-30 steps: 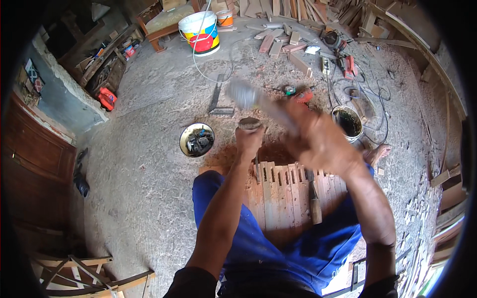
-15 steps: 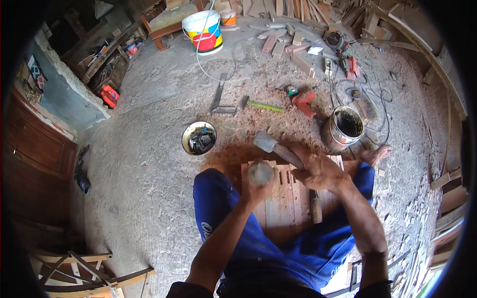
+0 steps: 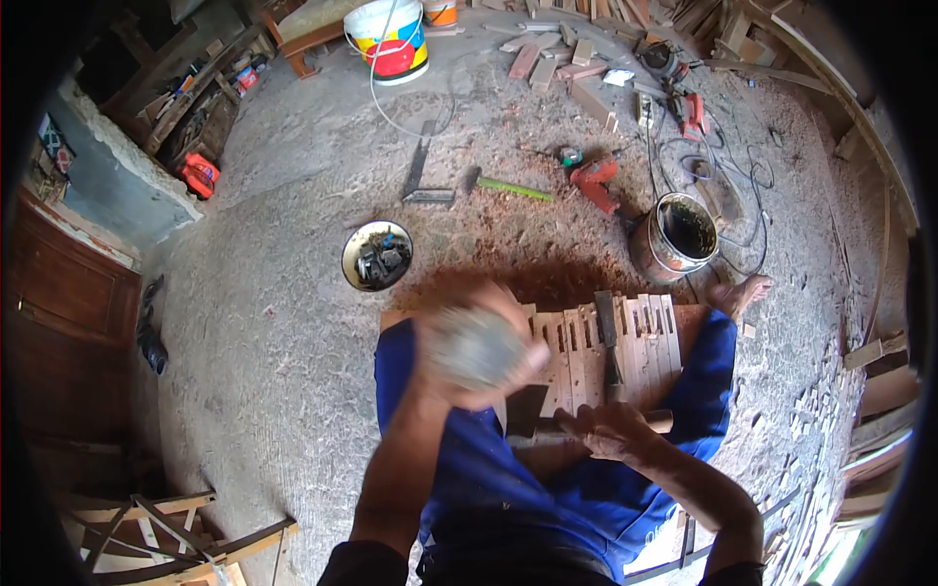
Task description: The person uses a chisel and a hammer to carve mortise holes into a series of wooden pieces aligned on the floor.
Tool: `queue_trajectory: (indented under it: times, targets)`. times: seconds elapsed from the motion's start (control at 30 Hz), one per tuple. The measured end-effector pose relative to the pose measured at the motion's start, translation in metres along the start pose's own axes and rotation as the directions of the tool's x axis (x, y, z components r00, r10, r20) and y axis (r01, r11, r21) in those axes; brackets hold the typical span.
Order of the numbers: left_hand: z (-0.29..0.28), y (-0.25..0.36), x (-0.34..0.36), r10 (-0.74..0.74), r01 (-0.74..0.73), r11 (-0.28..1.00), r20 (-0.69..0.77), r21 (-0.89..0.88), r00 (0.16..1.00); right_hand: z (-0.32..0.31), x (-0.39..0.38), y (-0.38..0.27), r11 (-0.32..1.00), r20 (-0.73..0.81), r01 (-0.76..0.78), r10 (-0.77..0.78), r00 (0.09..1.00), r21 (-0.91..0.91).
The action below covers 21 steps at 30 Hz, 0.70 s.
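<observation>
My left hand [image 3: 440, 386] is closed around a tool with a broad, rounded grey end [image 3: 474, 352], raised and blurred by motion. My right hand [image 3: 611, 430] grips the handle of a hammer [image 3: 653, 423], held low and sideways across the near part of the slotted wooden pieces [image 3: 655, 352]. These pieces lie side by side on a board between my legs, with wood chips at their far end. Above my right hand a chisel [image 3: 608, 332] lies lengthwise on the pieces, blade pointing away.
A tin of small tools [image 3: 377, 256], a stained metal bucket [image 3: 674, 244], a green-handled hammer [image 3: 513, 188], a red power tool [image 3: 596, 186] and a metal square [image 3: 430, 195] sit on the floor ahead. Cords, wood offcuts [image 3: 542, 68] and a colourful pail [image 3: 391, 54] lie beyond.
My left hand has risen toward the camera with its tool. My right hand has brought the hammer down and nearer my body, uncovering more of the chisel on the wooden pieces.
</observation>
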<state>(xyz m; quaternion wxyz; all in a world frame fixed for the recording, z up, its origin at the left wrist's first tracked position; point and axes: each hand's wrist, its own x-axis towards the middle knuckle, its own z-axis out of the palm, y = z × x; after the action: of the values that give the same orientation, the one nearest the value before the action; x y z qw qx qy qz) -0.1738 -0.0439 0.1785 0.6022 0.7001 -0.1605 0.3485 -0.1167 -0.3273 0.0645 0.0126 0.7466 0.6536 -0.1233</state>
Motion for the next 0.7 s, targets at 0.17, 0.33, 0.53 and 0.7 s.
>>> queue_trajectory:
  times: [0.17,0.33,0.53,0.7]
  targets:
    - [-0.037,-0.005,0.049,-0.012,0.038,0.998,-0.397,0.057,0.918,0.009,0.029,0.020,0.987,0.165,0.159,-0.151,0.975,-0.035]
    - [-0.020,-0.055,-0.005,-0.284,0.323,0.946,-0.436,0.015,0.854,0.007,0.096,0.091,0.891,0.230,-0.454,0.440,0.868,0.006]
    - [0.007,-0.079,-0.033,-0.405,0.422,0.906,-0.378,-0.042,0.832,0.013,0.060,0.068,0.483,-0.136,-0.262,0.643,0.753,0.836]
    - [0.016,-0.088,-0.039,-0.393,0.433,0.898,-0.298,0.078,0.870,0.009,0.036,0.002,0.066,0.136,-0.254,0.703,0.698,0.965]
